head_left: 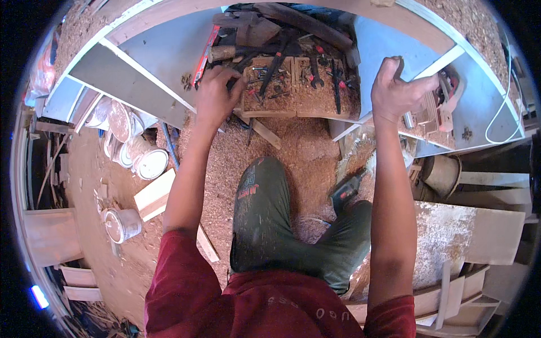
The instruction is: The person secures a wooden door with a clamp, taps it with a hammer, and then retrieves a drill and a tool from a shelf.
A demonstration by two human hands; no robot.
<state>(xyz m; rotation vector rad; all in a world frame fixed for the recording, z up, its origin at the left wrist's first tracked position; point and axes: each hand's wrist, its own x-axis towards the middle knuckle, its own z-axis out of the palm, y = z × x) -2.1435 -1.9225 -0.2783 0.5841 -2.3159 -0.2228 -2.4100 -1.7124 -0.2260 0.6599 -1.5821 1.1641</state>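
Observation:
My left hand hovers with loosely curled fingers beside a long red tool at the left edge of the middle compartment. My right hand is raised at the compartment's right, thumb and forefinger apart, by a white divider. Neither appears to hold anything. Between them, a sawdust-covered wooden tray in two sections holds several bolts, wrenches and pliers-like tools. Darker tools lie piled behind it. A red-and-wood object sits in the right compartment, partly hidden by my right hand.
A green power tool lies by my bent knees on the sawdust floor. Paint buckets and a pale board are at left. A metal bucket, a large stained board and wooden offcuts are at right.

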